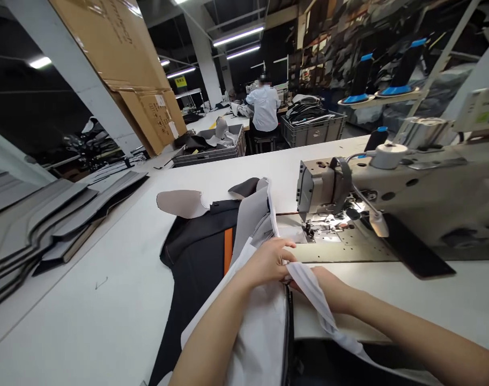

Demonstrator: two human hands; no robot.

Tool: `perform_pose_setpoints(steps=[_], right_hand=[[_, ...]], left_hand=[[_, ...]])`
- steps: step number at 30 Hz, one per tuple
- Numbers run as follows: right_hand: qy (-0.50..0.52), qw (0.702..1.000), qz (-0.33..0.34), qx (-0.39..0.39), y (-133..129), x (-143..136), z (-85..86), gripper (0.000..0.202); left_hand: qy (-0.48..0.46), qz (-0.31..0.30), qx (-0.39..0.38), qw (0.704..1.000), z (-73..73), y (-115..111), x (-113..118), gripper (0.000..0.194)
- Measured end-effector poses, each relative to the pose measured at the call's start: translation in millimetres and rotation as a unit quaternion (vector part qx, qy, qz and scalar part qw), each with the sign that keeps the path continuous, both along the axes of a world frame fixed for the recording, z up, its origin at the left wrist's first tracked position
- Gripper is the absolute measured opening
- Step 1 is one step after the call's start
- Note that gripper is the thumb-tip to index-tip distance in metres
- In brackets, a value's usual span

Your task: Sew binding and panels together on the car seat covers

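Note:
A sewn cover of black, grey and white fabric (196, 262) with an orange stripe lies on the white table, left of a sewing machine (328, 187). My left hand (271, 260) is closed at the cover's edge, pinching a white fabric strip (309, 284). My right hand (327, 287) lies close beside it, partly behind the strip, with its fingertips hidden under the strip and the cover's edge. From my hands the strip trails down to the lower right. The machine's lit needle area (311, 228) is just beyond my hands, apart from them.
Stacked grey panels (47, 225) lie on the left. Thread cones (361, 80) stand behind the machine. Farther back are a cardboard box (119, 64), grey crates (312, 131) with fabric pieces, and a seated person (264, 107) in a light shirt.

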State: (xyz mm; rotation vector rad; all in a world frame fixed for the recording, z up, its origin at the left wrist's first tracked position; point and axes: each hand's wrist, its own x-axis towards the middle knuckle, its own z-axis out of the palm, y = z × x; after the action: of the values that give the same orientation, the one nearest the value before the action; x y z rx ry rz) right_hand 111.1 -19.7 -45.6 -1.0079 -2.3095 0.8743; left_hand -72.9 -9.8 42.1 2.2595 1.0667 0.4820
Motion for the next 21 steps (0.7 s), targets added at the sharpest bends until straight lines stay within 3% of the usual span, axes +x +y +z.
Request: perform_pose_setpoints(steps=[3, 6, 8, 10, 12, 17, 19, 21], right_hand=[[-0.013, 0.999, 0.03, 0.008, -5, 11, -2.6, 0.018], [-0.013, 1.0, -0.009, 0.019, -7, 42, -5.8, 0.019], [-0.015, 0.996, -0.072, 0.055, -5, 79, -12.1, 0.02], [-0.02, 0.976, -0.159, 0.146, -3, 125, -21.1, 0.021], [-0.038, 0.94, -0.246, 0.231, -2, 175, -29.1, 0.024], [-0.091, 0.853, -0.417, 0.302, 6, 270, -31.3, 0.03], [-0.101, 0.831, -0.445, 0.318, 10, 286, -27.3, 0.03], [-0.098, 0.83, -0.432, 0.338, 12, 288, -22.7, 0.027]], left_hand=[[-0.012, 0.008, -0.013, 1.0, -1.5, 0, 1, 0.014], [-0.023, 0.025, -0.024, 0.999, 0.0, 1, 0, 0.017], [-0.016, 0.02, -0.026, 0.999, 2.5, 1, 0, 0.035], [0.002, 0.014, -0.018, 1.0, 3.8, 2, 0, 0.052], [0.021, 0.028, 0.014, 0.999, 0.9, 6, 0, 0.048], [0.019, 0.149, 0.199, 0.968, -23.2, 29, 0, 0.038], [0.054, 0.219, 0.249, 0.942, -33.2, 34, -3, 0.045], [0.134, 0.273, 0.249, 0.919, -42.6, 32, -10, 0.059]])
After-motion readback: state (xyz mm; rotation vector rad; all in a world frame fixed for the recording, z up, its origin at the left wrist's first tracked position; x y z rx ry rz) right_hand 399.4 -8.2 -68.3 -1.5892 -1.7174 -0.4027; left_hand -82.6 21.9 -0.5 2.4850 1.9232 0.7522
